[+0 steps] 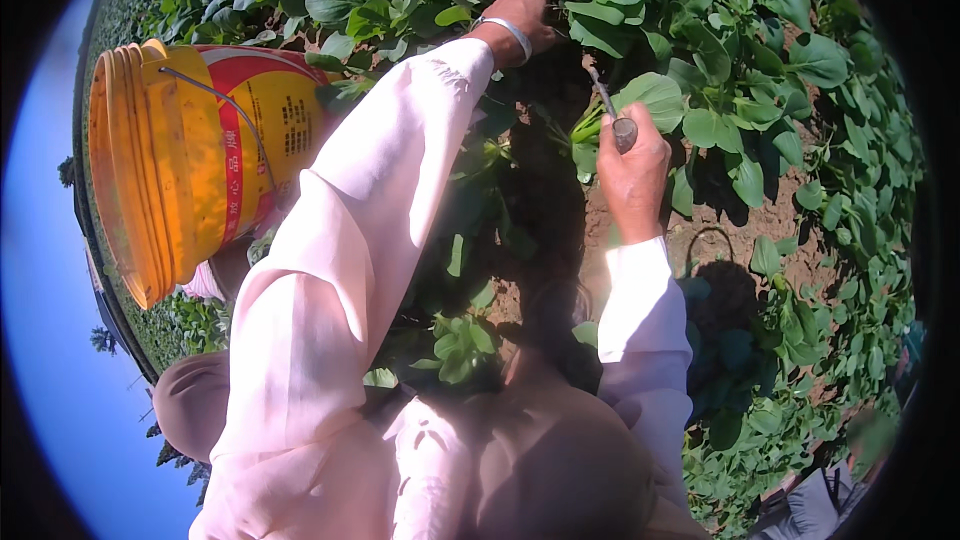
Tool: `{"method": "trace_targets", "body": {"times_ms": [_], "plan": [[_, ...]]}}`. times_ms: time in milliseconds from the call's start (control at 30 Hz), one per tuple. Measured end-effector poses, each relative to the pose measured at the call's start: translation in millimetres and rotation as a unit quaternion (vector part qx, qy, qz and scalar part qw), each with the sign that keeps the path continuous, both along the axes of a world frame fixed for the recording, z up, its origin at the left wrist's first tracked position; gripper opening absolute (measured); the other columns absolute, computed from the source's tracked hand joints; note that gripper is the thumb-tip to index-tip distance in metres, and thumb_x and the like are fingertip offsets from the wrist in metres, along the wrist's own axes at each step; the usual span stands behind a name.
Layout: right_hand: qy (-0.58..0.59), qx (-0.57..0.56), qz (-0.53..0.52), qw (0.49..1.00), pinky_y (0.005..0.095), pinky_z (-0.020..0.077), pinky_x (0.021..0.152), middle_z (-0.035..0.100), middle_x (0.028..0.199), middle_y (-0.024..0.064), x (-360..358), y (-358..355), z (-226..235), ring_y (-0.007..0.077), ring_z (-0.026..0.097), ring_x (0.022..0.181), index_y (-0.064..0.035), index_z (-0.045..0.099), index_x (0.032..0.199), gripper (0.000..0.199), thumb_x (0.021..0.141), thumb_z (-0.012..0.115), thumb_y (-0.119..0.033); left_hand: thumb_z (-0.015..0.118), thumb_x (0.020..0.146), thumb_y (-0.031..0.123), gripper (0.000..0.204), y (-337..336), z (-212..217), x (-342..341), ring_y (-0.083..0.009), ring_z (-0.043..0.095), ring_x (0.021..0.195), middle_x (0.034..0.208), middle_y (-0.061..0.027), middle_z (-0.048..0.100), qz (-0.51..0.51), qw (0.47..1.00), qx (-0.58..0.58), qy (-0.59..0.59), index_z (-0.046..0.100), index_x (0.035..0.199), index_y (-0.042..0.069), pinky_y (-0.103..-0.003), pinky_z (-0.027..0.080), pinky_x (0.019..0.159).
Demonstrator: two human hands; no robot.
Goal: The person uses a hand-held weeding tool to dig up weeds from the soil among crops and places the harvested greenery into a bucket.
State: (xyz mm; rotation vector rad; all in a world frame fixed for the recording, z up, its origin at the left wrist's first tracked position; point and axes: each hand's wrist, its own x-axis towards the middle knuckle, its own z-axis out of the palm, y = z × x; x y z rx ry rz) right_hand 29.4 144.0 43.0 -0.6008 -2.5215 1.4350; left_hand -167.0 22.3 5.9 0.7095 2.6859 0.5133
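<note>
My right hand [635,175] is closed round a small hand tool [604,90] with a round dark handle end and a thin metal shaft. Its far tip is brown, as if soiled. Pale green stems and a broad leaf of a leafy green plant [586,128] show beside these fingers; whether the hand also grips them I cannot tell. Up and to the left, my left hand [520,25], with a silver bangle [510,32] at the wrist, reaches in among leafy greens [605,25]. Its fingers curl into shade, and what they hold is hidden.
A yellow and red plastic bucket [165,160] lies tilted at the left, its wire handle showing. Rows of leafy greens [790,360] surround me, with brown soil [720,235] between them. My knees are close below my hands. Grey cloth [815,505] shows at the lower right.
</note>
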Motion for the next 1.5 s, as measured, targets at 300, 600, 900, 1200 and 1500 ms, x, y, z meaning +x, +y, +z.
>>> {"method": "trace_targets", "body": {"times_ms": [300, 600, 900, 1200, 1500], "plan": [[0.012, -0.031, -0.046, 0.998, 0.0313, 0.0363, 0.051, 0.041, 0.056, 0.0056, 8, 6, -9, 0.0139, 0.037, 0.051, -0.0011, 0.044, 0.076, 0.022, 0.086, 0.062, -0.009, 0.051, 0.084, 0.017, 0.024, -8, -48, -15, -0.0231, 0.056, 0.057, 0.068, -0.0135, 0.059, 0.238, 0.935, 0.194, -0.177, 0.062, 0.093, -0.003, -0.036, 0.045, 0.054], [-0.050, -0.073, -0.003, 0.996, 0.0385, 0.0446, 0.059, 0.054, 0.067, 0.0133, -10, 24, -5, 0.0321, 0.053, 0.060, -0.0032, 0.047, 0.086, 0.018, 0.087, 0.060, -0.016, 0.055, 0.079, 0.013, 0.022, -10, -31, -11, -0.0356, 0.064, 0.079, 0.087, -0.0217, 0.065, 0.055, 0.993, -0.049, -0.091, 0.064, 0.091, -0.004, -0.038, 0.050, 0.068], [0.053, -0.014, 0.009, 0.998, 0.0417, 0.0434, 0.054, 0.057, 0.061, 0.0164, -31, -12, -16, 0.0369, 0.060, 0.058, -0.0020, 0.047, 0.079, 0.017, 0.081, 0.063, -0.008, 0.055, 0.083, 0.012, 0.017, -17, -49, -11, -0.0273, 0.061, 0.063, 0.077, -0.0129, 0.062, 0.296, 0.917, 0.243, -0.114, 0.057, 0.094, -0.001, -0.039, 0.050, 0.054], [0.006, -0.029, 0.013, 0.999, 0.0403, 0.0437, 0.054, 0.054, 0.058, 0.0157, -13, -1, -7, 0.0354, 0.058, 0.056, -0.0014, 0.048, 0.078, 0.017, 0.084, 0.062, -0.009, 0.052, 0.096, 0.020, 0.010, -67, 4, 15, -0.0173, 0.054, 0.058, 0.076, -0.0051, 0.059, 0.472, 0.641, 0.520, -0.309, 0.052, 0.097, 0.010, -0.032, 0.048, 0.047], [-0.004, -0.032, 0.027, 0.999, 0.0396, 0.0452, 0.055, 0.056, 0.062, 0.0171, -43, -5, -5, 0.0382, 0.058, 0.060, -0.0012, 0.049, 0.080, 0.014, 0.082, 0.061, -0.008, 0.064, 0.089, 0.019, 0.020, -52, -23, 10, -0.0172, 0.059, 0.059, 0.076, -0.0053, 0.064, 0.331, 0.871, 0.338, -0.132, 0.060, 0.092, 0.000, -0.030, 0.049, 0.050]]}}
